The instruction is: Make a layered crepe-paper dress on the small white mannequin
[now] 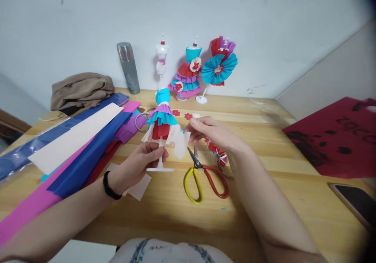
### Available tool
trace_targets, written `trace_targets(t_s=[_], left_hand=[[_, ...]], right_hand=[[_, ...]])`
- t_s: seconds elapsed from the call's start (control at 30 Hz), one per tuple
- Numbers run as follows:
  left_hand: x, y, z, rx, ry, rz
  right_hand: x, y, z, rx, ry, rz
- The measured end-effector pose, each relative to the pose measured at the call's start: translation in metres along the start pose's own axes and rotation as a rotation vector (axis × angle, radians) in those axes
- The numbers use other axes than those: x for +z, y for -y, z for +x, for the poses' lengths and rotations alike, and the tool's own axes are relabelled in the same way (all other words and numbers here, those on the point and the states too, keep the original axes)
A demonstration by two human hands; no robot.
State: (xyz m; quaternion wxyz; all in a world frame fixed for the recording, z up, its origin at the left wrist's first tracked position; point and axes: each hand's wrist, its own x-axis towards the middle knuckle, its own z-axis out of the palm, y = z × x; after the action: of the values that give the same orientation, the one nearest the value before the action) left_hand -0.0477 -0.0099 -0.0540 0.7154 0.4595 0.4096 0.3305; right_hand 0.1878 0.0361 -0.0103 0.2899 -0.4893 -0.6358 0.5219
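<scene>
A small dress form (162,108) wears a blue top, purple and blue ruffles, a red layer and pale paper pieces at the hem. My left hand (147,157) is closed round its white stand, just above the base. At the right side of the skirt, my right hand (205,129) has its fingers bent together by the pale paper (179,139); whether they pinch its edge is hard to make out. Scissors (198,165) with one yellow and one red handle lie partly open on the table between my forearms.
Crepe paper strips (79,137) cover the table's left side. Behind stand a flask (128,68), a bare form (161,55) and two dressed forms (194,73) (219,69). Red paper flowers (176,113) lie behind my hands. At right are a red bag (337,137) and a phone (354,204).
</scene>
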Motion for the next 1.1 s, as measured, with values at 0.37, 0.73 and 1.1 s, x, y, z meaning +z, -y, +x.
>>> trace_targets(t_s=[0.37,0.73,1.1], left_hand=[[0.002,0.016,-0.001,-0.092,0.030,0.064],[-0.006,0.029,0.001,-0.005,0.189,0.686],[-0.005,0.001,-0.027,0.092,0.107,1.290]], right_hand=[[0.006,-0.007,0.003,0.115,0.178,0.012],[0.004,-0.009,0.002,0.289,0.320,-0.319],[0.003,-0.011,0.003,0.256,0.340,-0.439]])
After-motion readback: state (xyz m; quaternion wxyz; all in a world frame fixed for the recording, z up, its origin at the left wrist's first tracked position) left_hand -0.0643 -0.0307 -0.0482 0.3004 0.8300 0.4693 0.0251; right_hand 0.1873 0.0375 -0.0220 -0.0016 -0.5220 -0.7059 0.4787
